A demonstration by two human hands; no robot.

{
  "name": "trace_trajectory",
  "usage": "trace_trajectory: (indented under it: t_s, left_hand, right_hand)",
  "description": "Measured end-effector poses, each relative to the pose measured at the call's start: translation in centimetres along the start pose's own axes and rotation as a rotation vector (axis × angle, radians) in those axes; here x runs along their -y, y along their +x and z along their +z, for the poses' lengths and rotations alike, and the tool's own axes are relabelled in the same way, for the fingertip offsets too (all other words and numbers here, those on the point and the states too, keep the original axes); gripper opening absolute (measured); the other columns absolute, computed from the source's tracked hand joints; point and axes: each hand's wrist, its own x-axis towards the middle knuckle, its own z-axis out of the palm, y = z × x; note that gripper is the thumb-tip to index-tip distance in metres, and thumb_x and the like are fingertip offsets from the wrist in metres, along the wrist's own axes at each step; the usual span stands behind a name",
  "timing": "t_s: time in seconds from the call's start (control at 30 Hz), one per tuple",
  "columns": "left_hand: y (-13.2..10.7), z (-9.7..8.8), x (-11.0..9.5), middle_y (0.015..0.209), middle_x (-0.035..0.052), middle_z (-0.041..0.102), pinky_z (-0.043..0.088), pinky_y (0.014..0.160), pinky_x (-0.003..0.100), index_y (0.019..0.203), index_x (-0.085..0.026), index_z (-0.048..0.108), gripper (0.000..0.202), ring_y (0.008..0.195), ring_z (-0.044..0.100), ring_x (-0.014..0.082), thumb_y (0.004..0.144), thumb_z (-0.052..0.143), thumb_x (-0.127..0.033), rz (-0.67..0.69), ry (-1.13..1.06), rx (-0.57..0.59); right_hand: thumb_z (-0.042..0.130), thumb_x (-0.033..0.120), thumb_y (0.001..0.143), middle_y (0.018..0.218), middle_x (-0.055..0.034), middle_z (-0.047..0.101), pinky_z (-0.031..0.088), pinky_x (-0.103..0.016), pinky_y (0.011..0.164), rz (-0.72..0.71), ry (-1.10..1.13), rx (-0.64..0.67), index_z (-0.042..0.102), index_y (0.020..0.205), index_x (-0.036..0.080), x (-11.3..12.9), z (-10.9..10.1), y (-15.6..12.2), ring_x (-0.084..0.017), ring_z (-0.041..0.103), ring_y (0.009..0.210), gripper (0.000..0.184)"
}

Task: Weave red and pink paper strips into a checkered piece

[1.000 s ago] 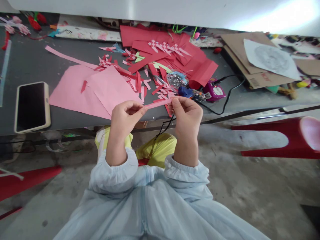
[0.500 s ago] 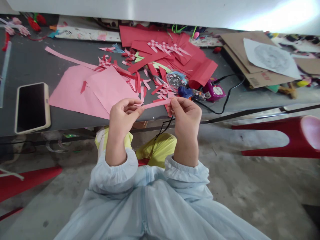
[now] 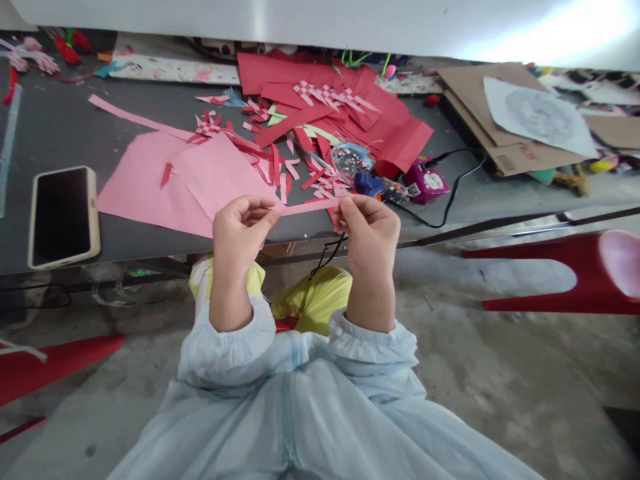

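Note:
A narrow pink paper strip [image 3: 311, 207] is stretched between my two hands, just above the table's front edge. My left hand [image 3: 243, 230] pinches its left end between thumb and fingers. At the other end, the thumb and forefinger of my right hand [image 3: 369, 230] are closed on the strip. Behind my left hand lie large pink paper sheets [image 3: 150, 177]. Short pink and red paper scraps [image 3: 287, 167] are scattered just beyond the strip. Farther back, red paper sheets [image 3: 400, 127] are piled up, with woven pink-and-red pieces [image 3: 325, 95] on top.
A phone [image 3: 64, 217] lies at the table's left. Near my right hand sit a blue tool [image 3: 369, 183] and a purple box [image 3: 425, 183] with a black cable. Cardboard [image 3: 480, 113] bearing a drawing [image 3: 537, 110] is at the right. Red stools [image 3: 595, 273] stand on both sides.
My left hand has shifted slightly left along the pink paper strip, so a longer stretch shows between my hands. My right hand keeps its pinch almost in place.

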Motion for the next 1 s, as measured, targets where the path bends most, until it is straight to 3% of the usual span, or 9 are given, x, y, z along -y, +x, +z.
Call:
trace_trajectory:
  t_s: [0.17, 0.33, 0.6, 1.0]
  left_hand:
    - [0.00, -0.15, -0.05, 0.064, -0.0022, 0.069, 0.046, 0.046, 0.016, 0.076, -0.018, 0.073, 0.013, 0.050, 0.058, 0.0061, 0.066, 0.080, -0.016, 0.005, 0.011, 0.007]
    - [-0.04, -0.08, -0.15, 0.066, -0.0026, 0.069, 0.049, 0.052, 0.016, 0.073, -0.019, 0.073, 0.012, 0.058, 0.062, 0.0068, 0.065, 0.081, -0.016, 0.080, -0.014, 0.022]
    - [-0.11, -0.25, -0.41, 0.068, -0.0022, 0.068, 0.046, 0.045, 0.016, 0.077, -0.018, 0.070, 0.014, 0.054, 0.058, 0.0062, 0.068, 0.081, -0.018, 0.105, -0.036, 0.020]
    - [-0.03, -0.27, -0.32, 0.066, -0.0025, 0.066, 0.047, 0.048, 0.016, 0.076, -0.017, 0.071, 0.016, 0.053, 0.057, 0.0055, 0.066, 0.083, -0.020, 0.098, -0.001, 0.044]
  right_hand:
    - [0.080, 0.038, 0.070, 0.059, 0.0043, 0.064, 0.042, -0.020, 0.044, 0.021, 0.022, 0.005, 0.073, 0.069, 0.020, 0.02, 0.10, 0.24, -0.005, 0.052, 0.048, 0.019]
    - [0.078, 0.037, 0.070, 0.058, 0.0044, 0.064, 0.041, -0.018, 0.043, 0.082, 0.033, 0.003, 0.070, 0.067, 0.020, 0.02, 0.03, 0.41, -0.004, 0.051, 0.047, 0.020]
    - [0.080, 0.044, 0.066, 0.070, 0.0038, 0.072, 0.053, -0.016, 0.049, 0.284, 0.208, 0.161, 0.066, 0.075, 0.023, 0.26, 0.10, 0.19, -0.010, 0.071, 0.065, 0.027]
    - [0.079, 0.045, 0.069, 0.071, 0.0047, 0.073, 0.054, -0.013, 0.050, 0.286, 0.241, 0.174, 0.064, 0.078, 0.024, -0.18, 0.11, 0.09, -0.009, 0.073, 0.068, 0.028]
